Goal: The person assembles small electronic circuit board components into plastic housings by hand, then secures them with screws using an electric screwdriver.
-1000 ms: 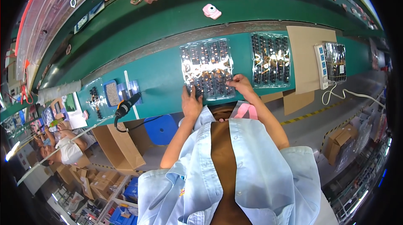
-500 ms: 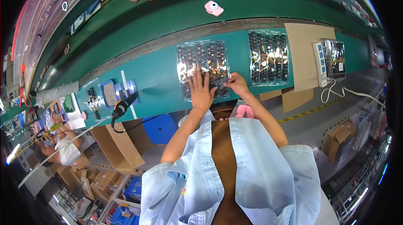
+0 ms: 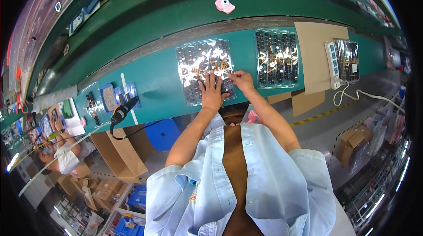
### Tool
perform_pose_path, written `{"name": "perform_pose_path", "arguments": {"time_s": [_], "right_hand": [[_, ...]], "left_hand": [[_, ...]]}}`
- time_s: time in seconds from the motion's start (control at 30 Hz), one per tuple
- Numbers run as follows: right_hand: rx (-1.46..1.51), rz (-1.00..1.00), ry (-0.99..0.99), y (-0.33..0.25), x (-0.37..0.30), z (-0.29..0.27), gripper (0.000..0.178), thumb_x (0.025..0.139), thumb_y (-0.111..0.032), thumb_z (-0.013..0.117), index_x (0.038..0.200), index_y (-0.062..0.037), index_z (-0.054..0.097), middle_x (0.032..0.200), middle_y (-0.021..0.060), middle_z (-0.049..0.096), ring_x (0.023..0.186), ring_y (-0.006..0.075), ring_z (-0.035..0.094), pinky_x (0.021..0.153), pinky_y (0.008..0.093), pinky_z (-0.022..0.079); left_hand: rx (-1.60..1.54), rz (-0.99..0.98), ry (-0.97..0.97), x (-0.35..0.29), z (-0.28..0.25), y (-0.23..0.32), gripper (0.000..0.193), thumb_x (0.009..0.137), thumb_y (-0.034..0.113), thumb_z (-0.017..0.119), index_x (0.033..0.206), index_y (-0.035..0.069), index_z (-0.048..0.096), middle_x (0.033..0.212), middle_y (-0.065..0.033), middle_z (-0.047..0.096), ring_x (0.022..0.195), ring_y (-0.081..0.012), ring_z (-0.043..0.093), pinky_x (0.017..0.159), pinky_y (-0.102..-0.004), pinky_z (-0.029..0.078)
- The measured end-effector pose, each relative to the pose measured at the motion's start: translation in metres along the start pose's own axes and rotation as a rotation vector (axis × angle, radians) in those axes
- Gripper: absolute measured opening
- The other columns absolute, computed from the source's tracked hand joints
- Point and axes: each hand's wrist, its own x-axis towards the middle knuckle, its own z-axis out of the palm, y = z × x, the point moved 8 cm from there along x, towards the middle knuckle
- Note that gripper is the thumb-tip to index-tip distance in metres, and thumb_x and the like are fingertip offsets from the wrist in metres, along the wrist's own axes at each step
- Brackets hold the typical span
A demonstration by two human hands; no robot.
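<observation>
One glossy clear tray (image 3: 179, 65) with rows of dark parts (image 3: 190, 91)

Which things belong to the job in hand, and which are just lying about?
In hand:
clear plastic tray of small dark parts
left hand, fingers spread on it
right hand, at its right edge

Apparently lying about:
pink camera-shaped piece
flat brown cardboard sheet
long white power strip

Beyond the fingers (image 3: 212, 81) sits a pink camera (image 3: 225, 5). To their right lie a cardboard sheet (image 3: 315, 60) and white power strip (image 3: 331, 64); to their left, a black-and-orange tool (image 3: 120, 114) and blue dish (image 3: 110, 110). Below left stand a blue stool (image 3: 162, 134) and carton (image 3: 128, 152).
</observation>
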Motion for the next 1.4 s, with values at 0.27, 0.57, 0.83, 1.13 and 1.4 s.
{"name": "perform_pose_path", "arguments": {"time_s": [0.27, 0.57, 0.83, 1.13, 1.4], "right_hand": [[-0.325, -0.085, 0.092, -0.021, -0.003, -0.007, 0.022, 0.070, -0.026, 0.075, 0.076, -0.0062, 0.067, 0.066, 0.0030, 0.064, 0.059, 0.0174, 0.058, 0.064, 0.0289, 0.049], [-0.497, -0.148, 0.128, -0.039, -0.011, -0.007, 0.020, 0.072, -0.024, 0.071, 0.072, -0.0050, 0.067, 0.066, 0.0064, 0.065, 0.060, 0.0242, 0.059, 0.066, 0.0331, 0.050], [-0.526, -0.243, 0.181, -0.051, -0.018, -0.007, 0.021, 0.072, -0.023, 0.070, 0.067, -0.0035, 0.066, 0.070, 0.0095, 0.066, 0.061, 0.0279, 0.059, 0.065, 0.0354, 0.050], [-0.273, -0.124, 0.045, -0.023, -0.004, -0.008, 0.026, 0.072, -0.027, 0.074, 0.078, -0.0031, 0.067, 0.068, 0.0052, 0.064, 0.060, 0.0170, 0.058, 0.061, 0.0284, 0.049], [-0.010, -0.144, -0.025, -0.018, 0.013, -0.009, 0.025, 0.076, -0.027, 0.075, 0.086, -0.0060, 0.065, 0.075, 0.0013, 0.063, 0.061, 0.0101, 0.054, 0.056, 0.0225, 0.046]], "left_hand": [[-0.016, 0.002, 0.037, 0.001, 0.000, 0.000, 0.078, 0.079, 0.049, 0.061, 0.139, 0.006, 0.037, 0.150, -0.0249, 0.012, 0.139, -0.0433, 0.011, 0.103, -0.0613, 0.021], [-0.008, -0.018, 0.021, 0.002, -0.003, 0.003, 0.079, 0.078, 0.048, 0.062, 0.140, 0.006, 0.036, 0.150, -0.0252, 0.012, 0.138, -0.0435, 0.013, 0.102, -0.0617, 0.022], [-0.015, -0.031, 0.003, 0.003, -0.003, 0.004, 0.079, 0.077, 0.048, 0.063, 0.139, 0.006, 0.037, 0.150, -0.0257, 0.012, 0.138, -0.0437, 0.014, 0.101, -0.0620, 0.024], [-0.038, -0.020, 0.040, 0.002, -0.004, 0.003, 0.078, 0.076, 0.047, 0.065, 0.137, 0.005, 0.039, 0.150, -0.0253, 0.012, 0.138, -0.0435, 0.014, 0.101, -0.0617, 0.024], [-0.121, -0.023, 0.037, 0.000, -0.005, -0.001, 0.082, 0.076, 0.047, 0.065, 0.139, 0.004, 0.034, 0.151, -0.0241, 0.011, 0.138, -0.0434, 0.014, 0.103, -0.0615, 0.023]]}}
